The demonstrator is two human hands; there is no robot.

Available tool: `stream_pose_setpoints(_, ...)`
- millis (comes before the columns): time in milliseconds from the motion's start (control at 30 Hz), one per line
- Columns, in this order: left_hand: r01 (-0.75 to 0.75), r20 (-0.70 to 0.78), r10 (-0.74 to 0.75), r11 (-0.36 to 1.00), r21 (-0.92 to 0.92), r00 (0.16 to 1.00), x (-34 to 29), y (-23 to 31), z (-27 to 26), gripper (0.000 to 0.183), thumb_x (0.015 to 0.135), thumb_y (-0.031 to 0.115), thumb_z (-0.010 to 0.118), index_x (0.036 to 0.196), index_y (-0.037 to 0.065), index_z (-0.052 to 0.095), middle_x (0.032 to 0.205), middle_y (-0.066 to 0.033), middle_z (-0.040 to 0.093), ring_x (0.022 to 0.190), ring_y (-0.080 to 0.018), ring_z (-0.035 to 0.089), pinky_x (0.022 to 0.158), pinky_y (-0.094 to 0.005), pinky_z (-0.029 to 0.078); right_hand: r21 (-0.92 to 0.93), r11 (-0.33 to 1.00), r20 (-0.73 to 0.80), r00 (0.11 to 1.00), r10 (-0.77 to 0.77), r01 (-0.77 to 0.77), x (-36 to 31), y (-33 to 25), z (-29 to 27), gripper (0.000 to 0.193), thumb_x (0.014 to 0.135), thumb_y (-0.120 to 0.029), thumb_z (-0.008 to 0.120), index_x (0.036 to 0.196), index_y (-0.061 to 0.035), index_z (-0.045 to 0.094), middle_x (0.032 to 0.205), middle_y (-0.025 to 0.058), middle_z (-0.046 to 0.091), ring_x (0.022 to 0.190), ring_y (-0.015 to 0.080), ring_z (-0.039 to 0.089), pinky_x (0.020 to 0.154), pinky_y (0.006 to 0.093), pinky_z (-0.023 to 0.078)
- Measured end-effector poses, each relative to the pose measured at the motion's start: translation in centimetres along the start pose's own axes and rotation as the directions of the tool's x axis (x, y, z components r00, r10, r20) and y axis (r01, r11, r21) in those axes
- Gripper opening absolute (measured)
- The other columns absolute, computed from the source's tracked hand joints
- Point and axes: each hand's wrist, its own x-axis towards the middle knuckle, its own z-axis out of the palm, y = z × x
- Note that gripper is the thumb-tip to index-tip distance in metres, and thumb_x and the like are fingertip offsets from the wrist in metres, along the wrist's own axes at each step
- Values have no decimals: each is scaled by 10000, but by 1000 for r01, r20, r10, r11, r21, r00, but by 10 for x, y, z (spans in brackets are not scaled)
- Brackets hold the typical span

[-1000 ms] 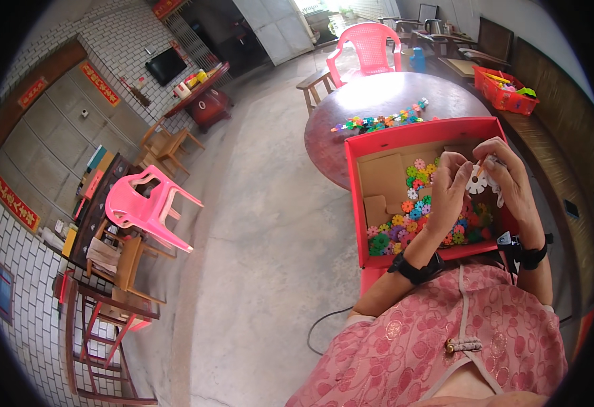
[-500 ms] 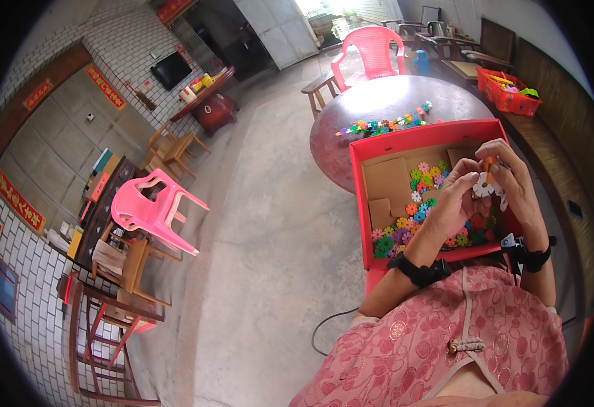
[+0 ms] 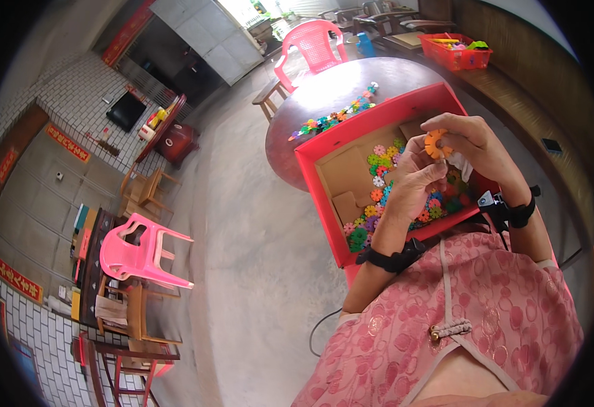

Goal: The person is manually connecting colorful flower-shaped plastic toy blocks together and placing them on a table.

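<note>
Over a red box [image 3: 318,207], my two hands meet at chest height. My right hand [image 3: 474,141] is closed, pinching an orange notched plastic disc [image 3: 434,144] between thumb and forefinger. Against its palm rests a white piece [image 3: 461,165], partly covered by the fingers. My left hand [image 3: 412,178] has its fingers bent together just below and beside the orange disc; whatever is between its fingertips is hidden. Inside the cardboard-lined box lie many loose flower-shaped discs [image 3: 378,195] in mixed colours, partly hidden by my hands and forearms.
Behind the box, a round dark table [image 3: 284,146] bears a chain of joined coloured discs [image 3: 337,119]. A red basket [image 3: 456,57] of toys sits on a bench at the right. Pink plastic chairs stand beyond the table [image 3: 312,46] and at the left [image 3: 141,251].
The orange disc has turned to show its flat face, and the white piece now shows against my right palm. The whole view has swung, shifting my hands and the box leftward in it.
</note>
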Motion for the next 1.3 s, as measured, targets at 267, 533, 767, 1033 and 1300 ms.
stream_pose_setpoints(267,-119,-70,120,993,19,990,0,-1,2,336,896,124,627,1190,78,471,773,-17,542,576,-97,513,492,-249,445,-278,948,-272,933,-234,157,3,12,6,205,829,16,552,1028,-14,596,933,109,610,852,246,609,765,320,480)
stream_pose_setpoints(533,-145,50,165,950,-277,985,0,-1,-5,153,964,148,506,1102,82,500,787,-37,564,574,-115,512,506,-272,430,-314,944,-297,934,-198,101,3,16,-2,207,791,-16,636,995,-14,599,950,91,602,859,218,597,764,305,470)
stream_pose_setpoints(767,-105,-87,88,971,-217,992,2,-2,-3,122,947,128,534,1054,79,501,764,-81,591,577,-140,572,526,-289,523,-26,959,-419,868,-267,283,6,11,10,141,817,-8,616,954,-1,585,982,90,606,929,188,587,827,300,461)
stream_pose_setpoints(1033,-59,44,66,987,-148,997,-2,-1,-10,249,932,117,506,1170,42,512,807,-92,621,596,-165,583,536,-335,512,-223,966,-83,985,-152,130,0,12,11,233,914,-235,588,1029,-32,579,1008,136,580,914,284,578,779,368,457)
stream_pose_setpoints(1300,-50,32,51,998,-38,998,-3,0,1,213,939,124,512,1130,29,504,750,-70,583,539,-130,532,503,-288,480,-268,952,-69,982,-173,149,-1,15,9,153,912,-160,573,921,-13,531,719,123,593,654,283,595,595,364,446)
